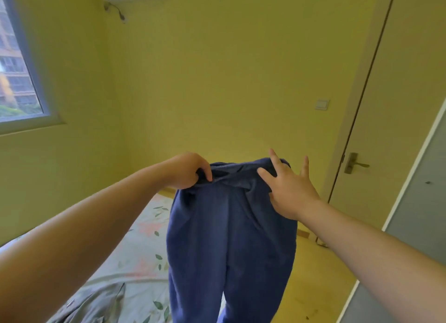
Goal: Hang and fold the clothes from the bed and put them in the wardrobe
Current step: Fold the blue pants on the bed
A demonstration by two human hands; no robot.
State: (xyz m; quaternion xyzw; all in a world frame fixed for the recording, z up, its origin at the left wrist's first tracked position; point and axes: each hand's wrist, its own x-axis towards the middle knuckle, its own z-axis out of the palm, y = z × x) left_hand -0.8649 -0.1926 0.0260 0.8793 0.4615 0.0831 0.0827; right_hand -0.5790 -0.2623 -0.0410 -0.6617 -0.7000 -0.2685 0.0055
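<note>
Dark blue trousers hang in the air in front of me, waistband up, legs dropping past the frame's lower edge. My left hand grips the waistband at its left end with curled fingers. My right hand lies against the waistband's right side, fingers spread and straight, thumb pressing the cloth. Below, the bed has a pale floral sheet. A grey-green garment lies crumpled on it at the lower left.
A closed door with a metal handle stands at the right, and a grey panel leans in at the far right edge. A window is on the left wall. Yellow floor shows beside the bed.
</note>
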